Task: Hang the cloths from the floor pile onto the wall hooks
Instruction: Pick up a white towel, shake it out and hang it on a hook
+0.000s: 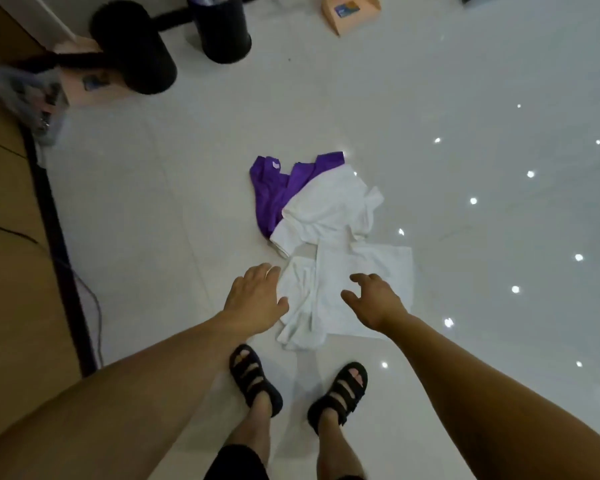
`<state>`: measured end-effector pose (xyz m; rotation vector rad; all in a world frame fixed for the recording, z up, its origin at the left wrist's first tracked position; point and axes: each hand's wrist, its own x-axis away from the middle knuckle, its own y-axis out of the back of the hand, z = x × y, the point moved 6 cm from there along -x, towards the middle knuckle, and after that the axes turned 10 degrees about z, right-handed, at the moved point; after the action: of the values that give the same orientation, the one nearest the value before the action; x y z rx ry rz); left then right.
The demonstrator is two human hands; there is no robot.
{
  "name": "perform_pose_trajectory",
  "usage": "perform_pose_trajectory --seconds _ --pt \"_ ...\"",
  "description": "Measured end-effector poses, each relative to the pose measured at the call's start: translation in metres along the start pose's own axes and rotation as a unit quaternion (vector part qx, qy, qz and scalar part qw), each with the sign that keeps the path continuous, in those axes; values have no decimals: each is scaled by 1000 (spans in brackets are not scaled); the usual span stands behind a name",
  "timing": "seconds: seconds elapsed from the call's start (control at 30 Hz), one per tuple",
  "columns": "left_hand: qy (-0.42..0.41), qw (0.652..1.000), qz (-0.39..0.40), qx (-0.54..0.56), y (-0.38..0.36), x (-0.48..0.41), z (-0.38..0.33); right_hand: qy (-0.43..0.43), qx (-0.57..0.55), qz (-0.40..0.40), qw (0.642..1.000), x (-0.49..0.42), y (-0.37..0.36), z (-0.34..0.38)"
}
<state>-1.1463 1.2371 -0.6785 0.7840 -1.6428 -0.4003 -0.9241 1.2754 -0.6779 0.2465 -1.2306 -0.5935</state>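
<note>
White cloths (pixel 347 285) lie crumpled on the pale floor (pixel 153 202), a purple cloth (pixel 274 192) tucked at their far left. Left hand (pixel 257 296) reaches flat, fingers together; right hand (pixel 371 299) hovers, fingers loosely spread, gripping nothing.

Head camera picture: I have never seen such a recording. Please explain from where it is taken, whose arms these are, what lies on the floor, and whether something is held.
There is no machine here. A person wears one camera on the head, looking down, so the arms and black sandals are that person's own. On the white floor lie a purple cloth farthest away, a middle white cloth partly over it, and a nearest white cloth by the feet. The left hand and right hand reach toward it, fingers relaxed. Nothing is held yet. No wall hooks are in view.
</note>
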Motion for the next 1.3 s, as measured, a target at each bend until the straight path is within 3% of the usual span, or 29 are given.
perform_pose_trajectory --seconds 0.13,0.33,0.6,0.87,1.0,1.17,1.3 --pt "14 999 51 -2 -107 -90 15 -47 -28 19 998 -100 -97 -70" --pt "10 998 57 7 -243 -208 52 -76 -43 13 996 -247 -230 -136" --pt "2 998 52 28 -330 -275 84 -67 -19 -42 997 -340 -322 -157" --pt "-10 998 52 35 -302 -265 73 -73 -9 -24 997 -332 -298 -162" --pt "-23 998 53 34 -271 -252 54 -54 -79 -109 989 -301 -260 -153" --pt "-48 996 60 50 -200 -208 16 -19 -262 -207 942 -222 -161 -132" --pt "-80 992 45 89 -106 -155 -26 18 -412 -274 869 -140 -45 -100"
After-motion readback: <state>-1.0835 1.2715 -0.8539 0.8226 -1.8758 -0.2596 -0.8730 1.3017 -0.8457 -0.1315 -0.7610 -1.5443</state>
